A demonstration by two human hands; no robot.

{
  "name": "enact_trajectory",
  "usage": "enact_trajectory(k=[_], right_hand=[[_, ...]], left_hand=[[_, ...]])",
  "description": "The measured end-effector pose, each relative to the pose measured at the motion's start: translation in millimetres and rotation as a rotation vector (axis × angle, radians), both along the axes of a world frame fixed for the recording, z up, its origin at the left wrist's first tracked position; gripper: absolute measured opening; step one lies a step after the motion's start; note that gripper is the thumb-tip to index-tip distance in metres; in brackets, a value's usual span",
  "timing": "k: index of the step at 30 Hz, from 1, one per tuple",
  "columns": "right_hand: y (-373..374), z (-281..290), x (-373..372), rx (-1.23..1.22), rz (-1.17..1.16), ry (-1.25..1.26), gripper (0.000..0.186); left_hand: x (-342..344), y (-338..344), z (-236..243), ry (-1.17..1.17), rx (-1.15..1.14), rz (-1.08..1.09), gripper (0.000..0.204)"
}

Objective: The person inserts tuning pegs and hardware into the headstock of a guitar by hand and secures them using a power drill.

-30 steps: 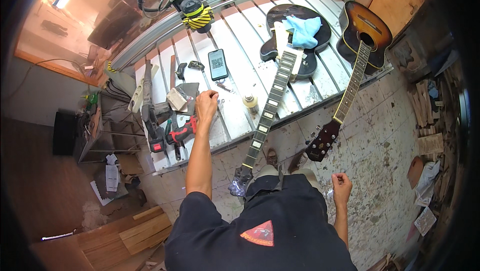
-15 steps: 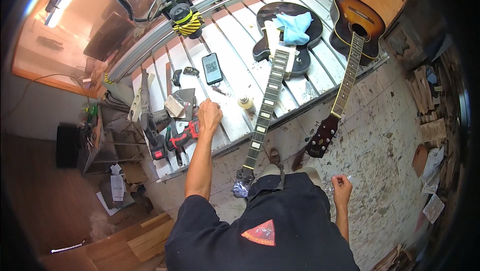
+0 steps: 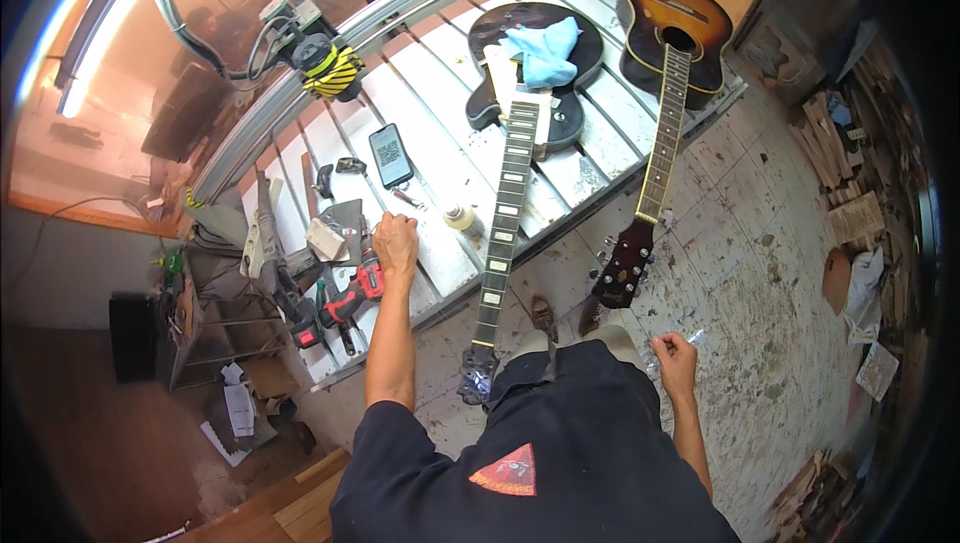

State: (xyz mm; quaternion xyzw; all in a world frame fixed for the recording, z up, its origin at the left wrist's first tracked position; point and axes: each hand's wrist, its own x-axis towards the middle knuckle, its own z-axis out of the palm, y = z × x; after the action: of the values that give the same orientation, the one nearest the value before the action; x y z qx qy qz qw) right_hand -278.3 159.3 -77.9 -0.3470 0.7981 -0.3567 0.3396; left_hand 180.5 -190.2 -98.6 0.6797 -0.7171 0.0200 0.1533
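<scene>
My left hand (image 3: 396,245) rests over the slotted table with its fingers curled down, beside a red and black cordless drill (image 3: 356,293) and a dark grey sheet (image 3: 348,220). Whatever it may grip is hidden. Low at my right side, my right hand (image 3: 677,364) is closed in a pinch; a small, shiny clear bit (image 3: 698,337) shows by its fingertips, too small to name. A dark electric guitar (image 3: 584,111) lies on the table, its neck (image 3: 505,223) reaching over the edge toward my lap. On its body sits a light blue cloth (image 3: 543,51).
A sunburst acoustic guitar (image 3: 690,18) lies at the right end, neck overhanging. On the table are a phone (image 3: 390,155), a small bottle (image 3: 461,220) and a pale block (image 3: 326,240). A machine head (image 3: 328,69) with striped tape hangs behind. Wood scraps (image 3: 855,218) stack at the right.
The whole view has shifted, so the table and guitars sit farther left in the picture. Both hands keep nearly the same places and poses.
</scene>
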Motion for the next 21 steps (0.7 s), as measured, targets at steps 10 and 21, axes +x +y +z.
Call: enact_trajectory(k=[10,21], right_hand=[[-11.9,34.6,9.0,0.000,-0.093,-0.101,0.020],[-98.4,102.8,66.5,0.086,0.333,-0.676,0.024]], left_hand=[[-21.4,29.4,42.6,0.239,-0.259,-0.071,0.016],[-176.1,171.7,97.3,0.537,-0.223,-0.887,0.019]])
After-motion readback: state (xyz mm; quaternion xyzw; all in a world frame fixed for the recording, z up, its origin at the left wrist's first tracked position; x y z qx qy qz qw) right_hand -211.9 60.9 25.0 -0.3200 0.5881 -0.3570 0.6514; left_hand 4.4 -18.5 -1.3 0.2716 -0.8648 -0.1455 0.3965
